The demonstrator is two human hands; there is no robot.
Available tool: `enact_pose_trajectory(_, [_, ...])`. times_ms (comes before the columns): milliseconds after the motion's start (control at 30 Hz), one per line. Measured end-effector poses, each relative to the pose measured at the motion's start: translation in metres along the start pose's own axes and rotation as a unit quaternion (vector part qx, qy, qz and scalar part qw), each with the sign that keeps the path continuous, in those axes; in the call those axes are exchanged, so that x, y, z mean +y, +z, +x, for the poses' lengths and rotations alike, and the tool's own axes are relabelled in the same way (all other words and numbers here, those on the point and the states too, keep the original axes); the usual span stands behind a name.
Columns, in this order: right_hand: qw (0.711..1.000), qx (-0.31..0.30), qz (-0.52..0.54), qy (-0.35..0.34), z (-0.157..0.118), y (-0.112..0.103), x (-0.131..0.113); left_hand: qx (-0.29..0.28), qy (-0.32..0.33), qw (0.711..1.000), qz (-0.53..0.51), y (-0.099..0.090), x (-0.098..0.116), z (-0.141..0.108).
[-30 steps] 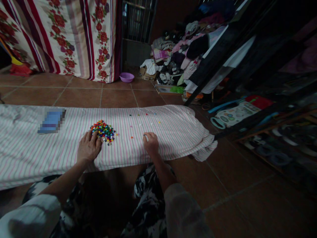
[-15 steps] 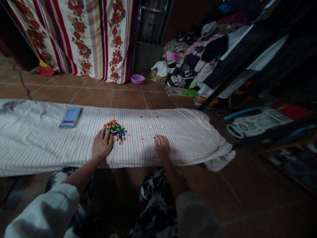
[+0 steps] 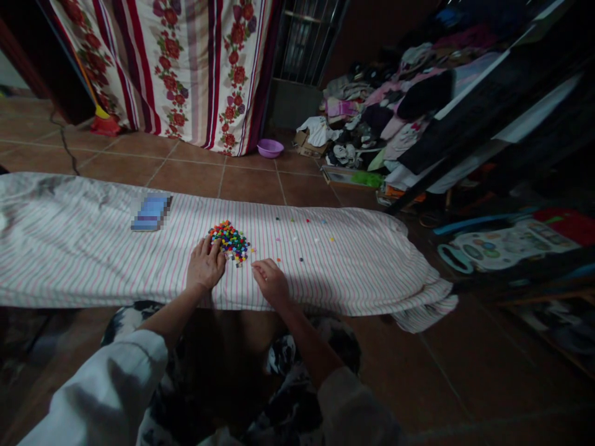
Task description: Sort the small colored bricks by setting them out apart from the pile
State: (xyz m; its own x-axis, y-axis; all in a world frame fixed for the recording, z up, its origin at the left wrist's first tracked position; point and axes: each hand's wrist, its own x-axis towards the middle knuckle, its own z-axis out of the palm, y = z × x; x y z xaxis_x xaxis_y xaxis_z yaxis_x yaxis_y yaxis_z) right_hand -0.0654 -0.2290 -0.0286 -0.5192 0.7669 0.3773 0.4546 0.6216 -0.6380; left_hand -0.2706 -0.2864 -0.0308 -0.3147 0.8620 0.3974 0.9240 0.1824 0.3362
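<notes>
Left hand (image 3: 206, 266) lies on the striped cloth (image 3: 93, 266), its fingers spread and touching the near left edge of the pile of coloured pieces (image 3: 231, 238). Right hand (image 3: 271, 280), apart from the left, is just beside the pile; its fingertips are close together, but whether they hold a piece, I cannot tell. Further right, loose pieces (image 3: 307, 220) lie in three rows.

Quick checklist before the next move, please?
1. Left hand at the pile: ok, fingers at its left edge.
2. Right hand empty: cannot tell, fingertips too small to read.
3. Nearest dark piece clear of the right hand: ok, lying apart on the cloth.
4. Pile tightly gathered: not ok, a few loose pieces at its right side.
5. Cloth smooth throughout: not ok, rumpled at its left end.
</notes>
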Motion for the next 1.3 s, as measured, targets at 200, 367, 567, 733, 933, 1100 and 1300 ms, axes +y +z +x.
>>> enact_pose_trajectory(200, [0.999,0.001,-0.043,0.031,0.006,0.029,-0.019,-0.010,0.029,1.000,-0.004,-0.004,0.000,-0.001])
enact_pose_trajectory(367, [0.992,-0.002,-0.113,0.058,0.010,0.031,-0.024,-0.013,0.048,0.999,0.008,-0.003,-0.002,-0.001])
enact_pose_trajectory(567, [0.987,-0.010,-0.144,0.070,0.009,0.034,-0.026,0.007,0.046,0.999,-0.005,-0.001,-0.003,-0.001])
enact_pose_trajectory(733, [0.986,-0.007,-0.147,0.081,0.006,0.034,-0.028,0.019,0.053,0.998,-0.010,-0.002,-0.003,-0.002])
enact_pose_trajectory(933, [0.990,-0.002,-0.115,0.087,0.006,0.031,-0.029,-0.005,0.076,0.997,0.002,-0.006,-0.002,-0.002])
enact_pose_trajectory(1100, [0.993,0.015,-0.064,0.103,0.007,0.027,-0.024,-0.011,0.061,0.998,0.009,-0.007,-0.001,-0.002])
enact_pose_trajectory(1300, [0.994,0.047,-0.005,0.101,0.001,0.016,-0.013,0.011,0.056,0.998,-0.006,-0.005,-0.001,-0.001])
